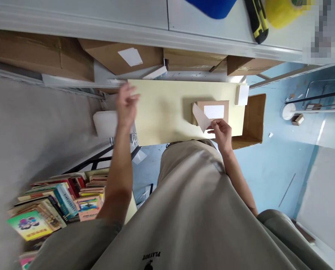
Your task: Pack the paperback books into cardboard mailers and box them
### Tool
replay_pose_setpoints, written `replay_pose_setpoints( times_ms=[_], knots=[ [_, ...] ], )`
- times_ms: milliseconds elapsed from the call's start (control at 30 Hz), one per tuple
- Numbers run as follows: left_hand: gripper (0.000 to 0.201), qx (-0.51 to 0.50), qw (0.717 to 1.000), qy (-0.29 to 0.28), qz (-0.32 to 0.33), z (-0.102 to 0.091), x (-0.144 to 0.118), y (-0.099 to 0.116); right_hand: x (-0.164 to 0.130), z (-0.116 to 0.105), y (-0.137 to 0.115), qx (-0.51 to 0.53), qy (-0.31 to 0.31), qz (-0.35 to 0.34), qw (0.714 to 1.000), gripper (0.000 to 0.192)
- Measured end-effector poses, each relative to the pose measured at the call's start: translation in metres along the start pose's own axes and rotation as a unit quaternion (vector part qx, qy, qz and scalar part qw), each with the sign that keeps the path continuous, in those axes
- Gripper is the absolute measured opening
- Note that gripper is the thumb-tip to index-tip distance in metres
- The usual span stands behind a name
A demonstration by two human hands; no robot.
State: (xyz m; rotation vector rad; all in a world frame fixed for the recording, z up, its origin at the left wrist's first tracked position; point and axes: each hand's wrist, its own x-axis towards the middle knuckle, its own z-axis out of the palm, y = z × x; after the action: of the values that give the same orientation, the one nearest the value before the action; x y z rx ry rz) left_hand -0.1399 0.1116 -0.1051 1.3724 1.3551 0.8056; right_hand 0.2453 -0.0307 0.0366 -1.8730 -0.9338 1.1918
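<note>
Pinching the thin white paper sheet [200,117] by its edge: right hand [223,135], fingers closed, by the near-left of the small brown cardboard box [226,110]. Probably feather-light, floppy, creases easily; edges only. Left hand [127,103], loosely open, seemingly empty, well left of the box.

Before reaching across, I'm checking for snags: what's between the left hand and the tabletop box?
Head view: pale tabletop, then the sheet in the right hand at the box's left end.

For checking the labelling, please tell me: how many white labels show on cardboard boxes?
2: one label on the small box by the right hand, another label on a larger box at the back. Hidden sides may carry more.
</note>
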Motion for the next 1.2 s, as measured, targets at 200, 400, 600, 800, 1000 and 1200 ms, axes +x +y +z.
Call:
replay_pose_setpoints(
  times_ms=[200,400,600,800,1000,1200],
  knots=[
    [0.056,-0.086,0.988,-0.131,0.013,0.164,-0.08,0.135,0.009,-0.001,0.01,0.014,-0.005,0.005,1.0,0.061],
    [0.028,-0.001,0.997,-0.042,0.062,0.208,-0.097,0.158,0.02,-0.015,0.017,0.093,-0.022,-0.019,0.995,0.064],
    [0.02,-0.004,0.997,0.022,0.075,0.243,-0.091,0.153,0.035,-0.035,0.028,0.139,-0.064,-0.028,0.988,0.061],
    [0.039,-0.035,0.997,0.063,-0.009,0.277,-0.087,0.168,0.053,-0.064,0.032,0.149,-0.141,-0.026,0.978,0.061],
    [0.049,-0.18,0.96,0.138,-0.162,0.296,-0.089,0.156,0.078,-0.11,0.056,0.075,-0.091,-0.043,0.992,0.053],
    [0.053,-0.261,0.928,0.154,-0.215,0.305,-0.096,0.154,0.095,-0.141,0.089,0.02,-0.098,-0.003,0.995,0.057]
  ],
)
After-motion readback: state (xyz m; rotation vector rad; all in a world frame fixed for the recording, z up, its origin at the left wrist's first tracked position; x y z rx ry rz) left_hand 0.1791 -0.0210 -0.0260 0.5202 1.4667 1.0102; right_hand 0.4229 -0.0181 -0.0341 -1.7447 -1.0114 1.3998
